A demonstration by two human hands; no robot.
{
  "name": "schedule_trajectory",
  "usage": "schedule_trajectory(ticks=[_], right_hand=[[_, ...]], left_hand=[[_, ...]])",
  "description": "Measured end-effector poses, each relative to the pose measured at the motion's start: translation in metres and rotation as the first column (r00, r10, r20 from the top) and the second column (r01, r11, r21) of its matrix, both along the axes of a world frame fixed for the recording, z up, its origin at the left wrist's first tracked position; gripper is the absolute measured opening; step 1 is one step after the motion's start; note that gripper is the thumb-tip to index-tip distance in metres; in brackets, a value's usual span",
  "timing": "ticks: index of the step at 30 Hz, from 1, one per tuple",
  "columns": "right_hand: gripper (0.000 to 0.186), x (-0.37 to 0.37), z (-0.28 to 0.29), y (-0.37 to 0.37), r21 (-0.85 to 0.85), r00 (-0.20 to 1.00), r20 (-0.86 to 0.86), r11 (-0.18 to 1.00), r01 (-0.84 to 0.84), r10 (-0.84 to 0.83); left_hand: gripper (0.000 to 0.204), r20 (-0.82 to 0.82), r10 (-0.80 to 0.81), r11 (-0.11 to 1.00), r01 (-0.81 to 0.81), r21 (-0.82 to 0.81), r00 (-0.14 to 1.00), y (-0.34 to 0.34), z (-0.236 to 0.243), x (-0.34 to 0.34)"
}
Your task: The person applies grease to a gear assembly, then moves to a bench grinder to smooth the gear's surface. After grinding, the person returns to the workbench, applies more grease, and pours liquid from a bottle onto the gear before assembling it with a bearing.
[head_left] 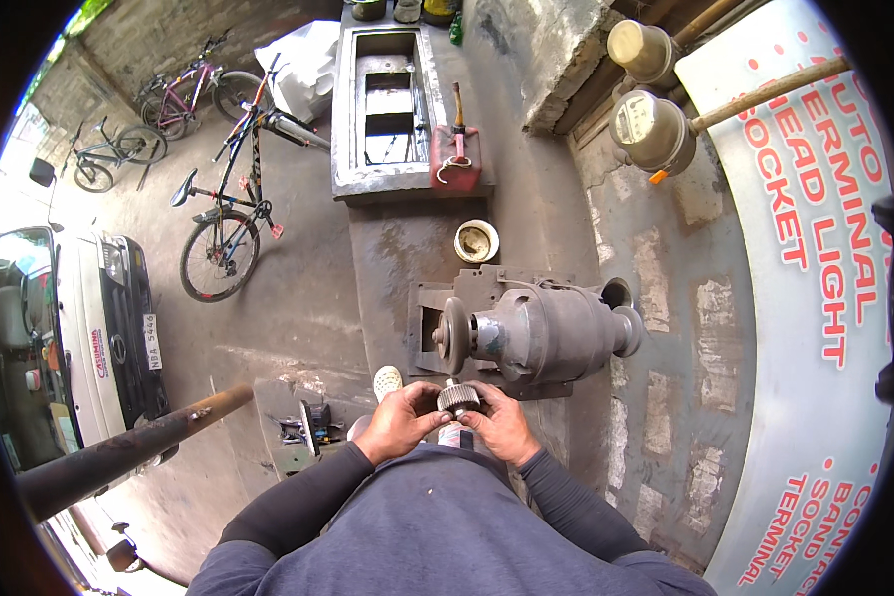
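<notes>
In front of my body I hold a small toothed metal gear (458,398) with a short shaft between both hands. My left hand (399,423) is closed on its left side, thumb and fingers pinching it. On its other side my right hand (505,427) grips it the same way. The gear's shaft points away from me, right at the near edge of a round wheel (454,336); whether they touch I cannot tell. That wheel sits on the left end of a grey bench grinder motor (546,333).
Beyond the grinder stand a white round tub (476,241), a red jug (454,157) and a metal-framed basin (344,149). A rusty pipe (169,427) juts in from the left. Bicycles (223,248) and a parked vehicle (99,328) are farther left. A printed sign (765,447) lines the right.
</notes>
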State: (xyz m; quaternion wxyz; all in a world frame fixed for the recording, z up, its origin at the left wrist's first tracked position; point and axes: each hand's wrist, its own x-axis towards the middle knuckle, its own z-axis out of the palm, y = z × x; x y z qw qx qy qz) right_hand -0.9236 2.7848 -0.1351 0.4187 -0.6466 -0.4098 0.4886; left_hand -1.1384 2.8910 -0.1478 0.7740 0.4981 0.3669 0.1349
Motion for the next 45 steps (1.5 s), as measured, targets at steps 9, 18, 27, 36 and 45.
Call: schedule_trajectory(ticks=[9, 18, 27, 36, 45], right_hand=[[0.040, -0.018, -0.023, 0.006, -0.333, 0.924, -0.254, 0.923, 0.194, -0.286], [0.045, -0.020, -0.005, 0.016, -0.446, 0.902, -0.281, 0.877, 0.179, -0.328], [0.042, -0.015, -0.015, 0.000, -0.256, 0.876, -0.395, 0.949, 0.186, -0.278], [0.036, -0.020, -0.012, 0.014, -0.400, 0.856, -0.346, 0.886, 0.235, -0.384], [0.044, -0.006, 0.019, 0.014, -0.171, 0.960, -0.262, 0.984, 0.056, -0.100]], left_hand=[[0.037, -0.130, 0.037, 0.993, -0.051, -0.106, 0.991, 0.003, -0.011, 0.017], [0.040, -0.106, 0.017, 0.987, -0.033, -0.155, 0.994, 0.007, -0.011, 0.015], [0.043, -0.105, -0.046, 0.998, 0.051, 0.045, 0.993, 0.008, -0.008, 0.015], [0.037, -0.149, -0.028, 0.988, 0.004, -0.156, 0.988, 0.017, -0.008, 0.022], [0.044, -0.070, -0.026, 1.000, 0.026, 0.007, 0.997, 0.007, 0.008, 0.007]])
